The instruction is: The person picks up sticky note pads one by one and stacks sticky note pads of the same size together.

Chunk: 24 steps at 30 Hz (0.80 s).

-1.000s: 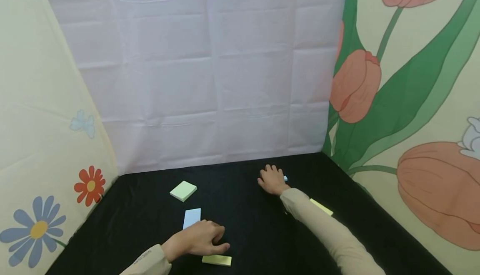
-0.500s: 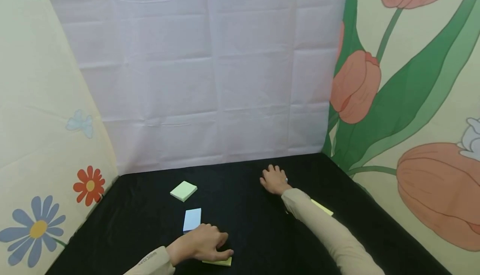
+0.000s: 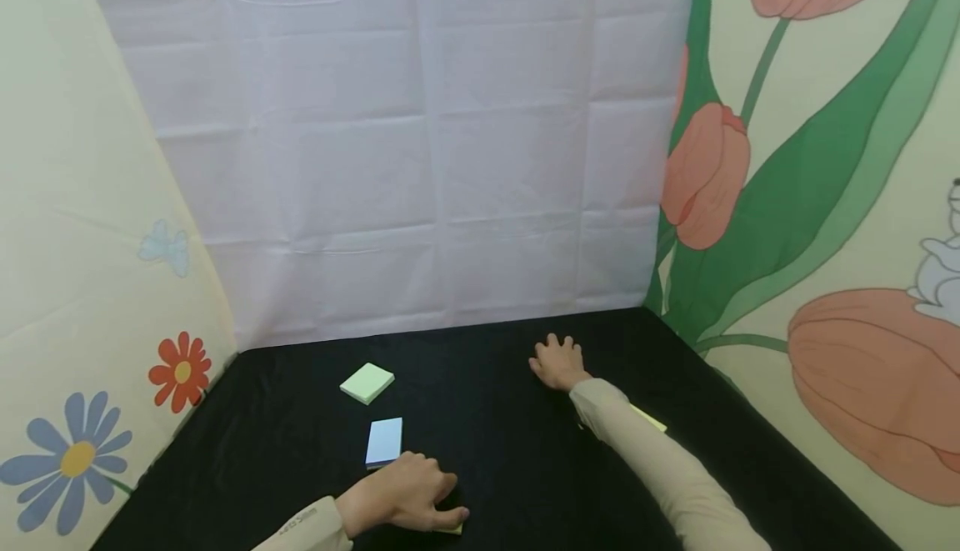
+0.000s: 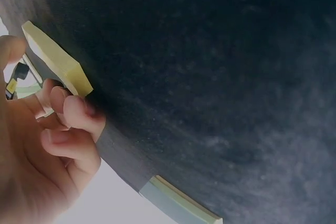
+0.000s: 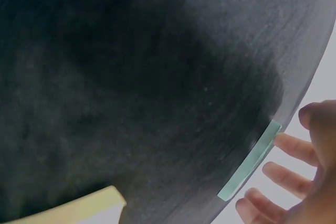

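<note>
In the head view my left hand [image 3: 408, 493] is low over a yellow sticky note pad [image 3: 453, 528], covering most of it. The left wrist view has its bent fingers [image 4: 79, 148] beside one end of that yellow pad [image 4: 55, 56]; no pinch on it shows. Farther off, my right hand [image 3: 558, 363] reaches over the table with its fingers spread. A light blue-green sticky note pad [image 5: 249, 161] lies by those fingertips in the right wrist view; the head view hides it behind the hand. I cannot tell whether they touch it.
A blue pad [image 3: 385, 440] lies just beyond my left hand, and a pale green pad [image 3: 367, 383] farther back. Another yellow pad [image 3: 649, 418] shows partly behind my right sleeve. Black cloth [image 3: 480, 418] covers the table, with a white sheet [image 3: 420, 159] behind.
My left hand has moved slightly down and right, covering more of the yellow pad. The right hand has shifted a little right, and the blue-green pad is now hidden behind it.
</note>
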Each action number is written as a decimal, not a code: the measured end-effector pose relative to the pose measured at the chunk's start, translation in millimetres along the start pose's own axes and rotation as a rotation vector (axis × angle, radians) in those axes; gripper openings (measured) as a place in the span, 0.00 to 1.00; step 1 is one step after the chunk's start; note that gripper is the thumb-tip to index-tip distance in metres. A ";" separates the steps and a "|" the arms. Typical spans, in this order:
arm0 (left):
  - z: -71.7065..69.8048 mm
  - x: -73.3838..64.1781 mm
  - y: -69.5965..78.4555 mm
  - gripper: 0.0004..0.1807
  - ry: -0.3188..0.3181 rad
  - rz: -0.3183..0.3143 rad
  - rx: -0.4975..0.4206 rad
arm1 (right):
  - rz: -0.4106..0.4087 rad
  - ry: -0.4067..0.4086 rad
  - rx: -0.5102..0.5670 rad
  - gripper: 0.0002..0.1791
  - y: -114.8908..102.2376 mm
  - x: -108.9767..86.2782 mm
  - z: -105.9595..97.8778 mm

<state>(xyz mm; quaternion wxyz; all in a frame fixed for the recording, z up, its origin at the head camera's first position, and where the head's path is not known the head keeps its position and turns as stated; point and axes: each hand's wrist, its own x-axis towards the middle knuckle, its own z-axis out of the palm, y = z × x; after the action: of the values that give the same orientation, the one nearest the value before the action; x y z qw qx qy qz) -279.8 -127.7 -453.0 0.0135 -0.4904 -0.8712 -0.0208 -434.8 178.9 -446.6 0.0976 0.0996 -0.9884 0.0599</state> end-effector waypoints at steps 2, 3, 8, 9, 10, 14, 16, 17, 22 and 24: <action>-0.2 0.0 0.4 0.27 -0.007 0.000 0.021 | 0.004 -0.010 0.005 0.16 2.0 0.6 0.7; -0.1 0.0 0.7 0.27 -0.007 0.001 0.034 | 0.007 -0.015 0.008 0.16 2.8 0.7 1.1; 1.0 0.1 2.2 0.28 -0.019 -0.003 0.053 | 0.029 -0.032 0.029 0.17 5.6 0.8 3.9; 1.4 0.1 2.4 0.28 -0.023 -0.006 0.046 | 0.034 -0.033 0.032 0.18 5.8 0.5 4.3; 1.6 0.2 2.6 0.29 -0.024 -0.006 0.043 | 0.039 -0.036 0.032 0.18 6.0 0.0 4.4; -0.7 1.0 3.4 0.29 -0.034 -0.010 0.031 | 0.064 -0.040 0.032 0.20 7.5 -0.6 4.4; -3.6 1.8 3.9 0.29 -0.030 -0.012 0.049 | 0.069 -0.042 0.028 0.21 8.7 -0.2 3.8; -5.0 2.3 4.0 0.29 -0.028 -0.017 0.061 | 0.068 -0.039 0.033 0.20 9.4 0.7 3.7; -9.5 2.6 6.2 0.31 -0.003 -0.040 0.167 | 0.062 -0.031 0.050 0.17 12.7 2.6 3.7; -9.9 1.8 7.7 0.32 0.002 -0.048 0.196 | 0.067 -0.030 0.046 0.16 14.2 2.0 4.6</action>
<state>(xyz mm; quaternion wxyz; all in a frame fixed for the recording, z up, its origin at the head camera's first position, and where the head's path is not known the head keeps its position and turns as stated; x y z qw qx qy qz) -274.1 -122.7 -442.9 0.0617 -0.4657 -0.8805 0.0638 -440.5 191.7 -452.1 0.0785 0.0697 -0.9909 0.0844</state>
